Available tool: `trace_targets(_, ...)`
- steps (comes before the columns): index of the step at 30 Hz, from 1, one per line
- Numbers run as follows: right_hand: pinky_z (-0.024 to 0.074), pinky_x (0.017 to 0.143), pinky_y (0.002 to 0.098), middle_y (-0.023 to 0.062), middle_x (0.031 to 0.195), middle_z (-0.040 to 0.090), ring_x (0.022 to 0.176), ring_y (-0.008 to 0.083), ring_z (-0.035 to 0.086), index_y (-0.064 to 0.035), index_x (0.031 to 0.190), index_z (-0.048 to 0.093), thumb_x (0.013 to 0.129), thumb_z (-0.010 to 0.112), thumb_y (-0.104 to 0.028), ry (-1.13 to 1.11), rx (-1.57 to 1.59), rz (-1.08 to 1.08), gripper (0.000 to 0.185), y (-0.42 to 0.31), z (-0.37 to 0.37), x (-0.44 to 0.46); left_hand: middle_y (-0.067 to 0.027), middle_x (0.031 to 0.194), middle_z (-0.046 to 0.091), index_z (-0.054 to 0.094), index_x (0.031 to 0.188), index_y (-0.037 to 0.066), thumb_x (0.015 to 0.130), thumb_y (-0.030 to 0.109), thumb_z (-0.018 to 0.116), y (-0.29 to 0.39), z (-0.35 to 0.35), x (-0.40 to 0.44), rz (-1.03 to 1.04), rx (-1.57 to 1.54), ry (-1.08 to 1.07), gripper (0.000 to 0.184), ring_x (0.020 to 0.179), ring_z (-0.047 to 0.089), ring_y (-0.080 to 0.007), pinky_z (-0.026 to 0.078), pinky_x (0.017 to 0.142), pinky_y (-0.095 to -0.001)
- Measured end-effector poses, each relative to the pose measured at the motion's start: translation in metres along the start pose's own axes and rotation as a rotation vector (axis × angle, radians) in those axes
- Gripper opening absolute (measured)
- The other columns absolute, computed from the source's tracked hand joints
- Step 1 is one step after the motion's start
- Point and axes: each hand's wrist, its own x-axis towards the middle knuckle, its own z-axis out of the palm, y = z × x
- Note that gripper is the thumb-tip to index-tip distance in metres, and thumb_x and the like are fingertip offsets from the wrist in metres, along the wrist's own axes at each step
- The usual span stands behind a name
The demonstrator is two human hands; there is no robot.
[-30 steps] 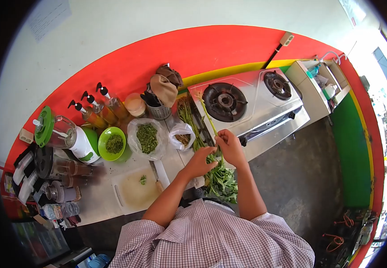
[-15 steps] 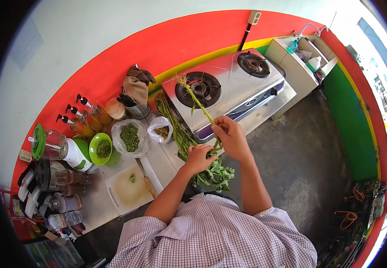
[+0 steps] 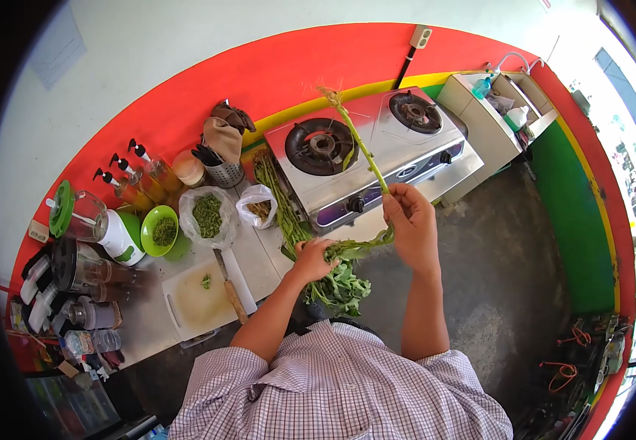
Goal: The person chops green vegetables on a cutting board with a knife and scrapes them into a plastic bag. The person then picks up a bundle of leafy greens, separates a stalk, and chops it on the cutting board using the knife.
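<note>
My right hand (image 3: 413, 226) is closed on a long green plant stem (image 3: 362, 143) with pale roots at its far end, which points toward the stove. The stem's leafy part runs from my right hand across to my left hand (image 3: 312, 260), whose fingers are curled round the greens. Below my left hand hangs a bunch of green leaves (image 3: 343, 287). More long stems (image 3: 282, 209) lie along the counter beside the stove, reaching to my left hand.
A two-burner stove (image 3: 376, 172) stands ahead. To the left are a cutting board (image 3: 186, 308), a knife (image 3: 233, 293), a bag of chopped greens (image 3: 206, 216), a small plastic bag (image 3: 258, 207), a green bowl (image 3: 159, 231), a blender (image 3: 83, 213) and pump bottles (image 3: 138, 187).
My right hand has moved right and slightly down with the rooted stem, drawing its leafy part out sideways between my hands. My left hand has shifted slightly left.
</note>
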Motion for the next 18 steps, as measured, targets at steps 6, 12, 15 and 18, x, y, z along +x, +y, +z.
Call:
trace_targets(6,0.0396,0.062,0.0204,-0.0030,0.078,0.058,0.070,0.0032,0.049,0.0026,0.106,0.064,0.101,0.063,-0.012,0.053,0.007,-0.053,0.015,-0.013,-0.011,0.001,-0.0100,0.143,0.058,0.062,0.133,0.017,0.082,0.030,0.075,-0.026,0.015,-0.002,0.058,0.043,-0.021,0.054,0.147,0.037,-0.0341,0.018,0.119,-0.0522)
trace_targets(12,0.0377,0.060,0.0194,-0.0023,0.078,0.060,0.069,0.0025,0.050,0.0006,0.109,0.063,0.103,0.061,-0.014,-0.088,0.080,0.040,0.016,0.016,0.005,-0.001,-0.0103,0.140,0.060,0.058,0.139,0.012,0.085,0.017,0.066,0.003,-0.020,-0.012,0.127,-0.492,0.042,0.055,0.143,0.043,-0.0290,0.025,0.119,-0.0445)
trace_targets(15,0.0396,0.061,0.0200,-0.0006,0.081,0.065,0.070,0.0032,0.054,0.0006,0.111,0.060,0.104,0.060,-0.013,-0.255,0.206,0.160,0.015,0.038,0.038,-0.007,-0.0089,0.137,0.062,0.054,0.143,0.008,0.095,0.022,0.062,0.024,-0.058,-0.030,0.154,-1.049,0.061,0.051,0.135,0.051,-0.0228,0.032,0.116,-0.0381)
trace_targets(18,0.0446,0.066,0.0218,0.0015,0.083,0.067,0.073,0.0054,0.059,0.0024,0.112,0.059,0.104,0.059,-0.012,-0.419,0.226,0.179,0.016,0.047,0.081,-0.014,-0.0077,0.135,0.062,0.050,0.144,0.002,0.109,0.035,0.048,0.032,-0.092,-0.060,0.231,-1.325,0.154,0.049,0.122,0.057,-0.0163,0.040,0.104,-0.0309)
